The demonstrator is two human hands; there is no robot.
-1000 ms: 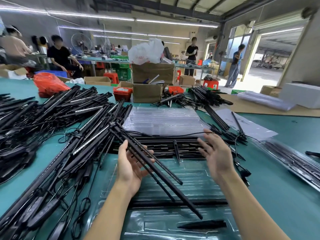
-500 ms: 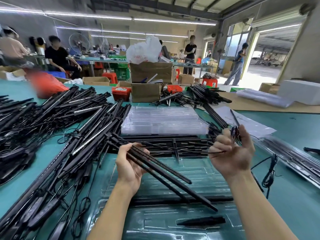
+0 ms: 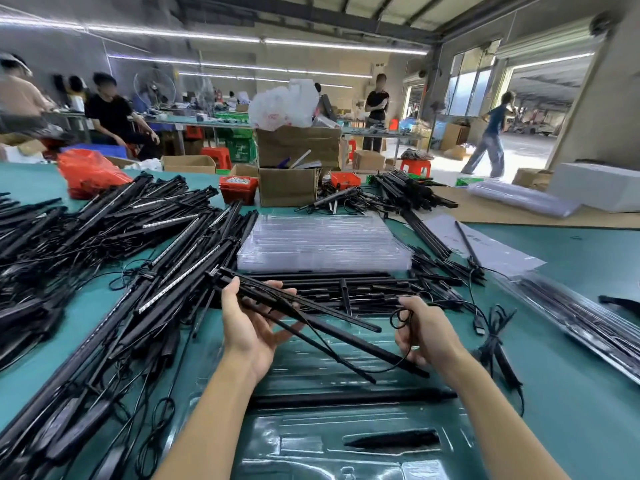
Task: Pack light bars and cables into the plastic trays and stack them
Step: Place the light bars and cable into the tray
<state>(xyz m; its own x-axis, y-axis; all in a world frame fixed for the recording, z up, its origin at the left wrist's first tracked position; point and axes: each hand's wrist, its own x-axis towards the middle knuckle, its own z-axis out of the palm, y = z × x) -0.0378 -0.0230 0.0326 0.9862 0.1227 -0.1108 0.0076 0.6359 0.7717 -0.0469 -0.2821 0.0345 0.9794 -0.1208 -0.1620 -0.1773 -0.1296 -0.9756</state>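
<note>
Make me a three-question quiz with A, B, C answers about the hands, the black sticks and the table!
1. Where is the stack of clear trays?
A. beyond the hands
B. on the floor
C. inside the cardboard box

2. What colour is the table?
A. white
B. teal green
C. yellow

3. What is the left hand doing?
A. resting flat
B. holding light bars
C. waving

Answers: 1 A, the stack lies farther up the table; 2 B, the bare top is teal; 3 B, bars lie in its grip, while the right hand holds a cable.

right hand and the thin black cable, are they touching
Touching. The head view shows the right hand with its fingers curled round the thin black cable, which loops above the fingers and trails down to the black light bars held by the left hand.
</note>
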